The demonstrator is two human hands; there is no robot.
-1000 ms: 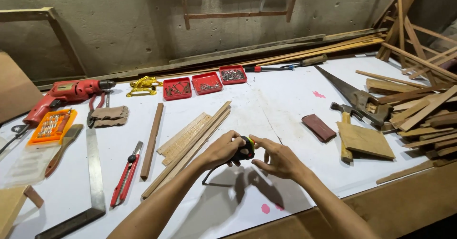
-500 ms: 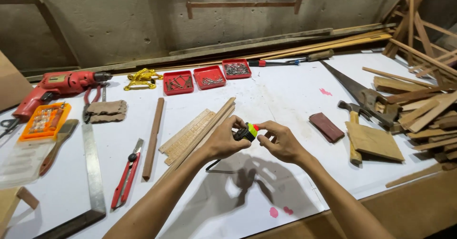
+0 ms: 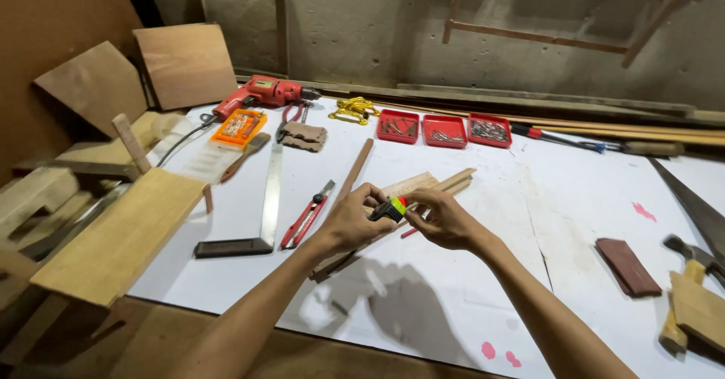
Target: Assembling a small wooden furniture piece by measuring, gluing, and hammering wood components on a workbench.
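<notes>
2 hands meeting over a white table (image 3: pixel 468 303), sharing 1 small black tool.

Small black tool with a yellow and red tip (image 3: pixel 392 210) pinched above the table, just over a bundle of wooden strips (image 3: pixel 423 190); long axis roughly level, running left to right, coloured tip aimed right and slightly up toward the right hand. Left hand (image 3: pixel 351 220) curled narrowly, fingertips closed on the black end. Right hand (image 3: pixel 445 219) curled likewise, thumb and fingers gripping the coloured end. Left of the hands, a red utility knife (image 3: pixel 306 216) and a steel square (image 3: pixel 266 209) lying flat. Farther back, a red drill (image 3: pixel 263 92) and 3 red trays (image 3: pixel 443 130) in a row. Off to the right, a brown block (image 3: pixel 627 267) well apart from both hands.
</notes>
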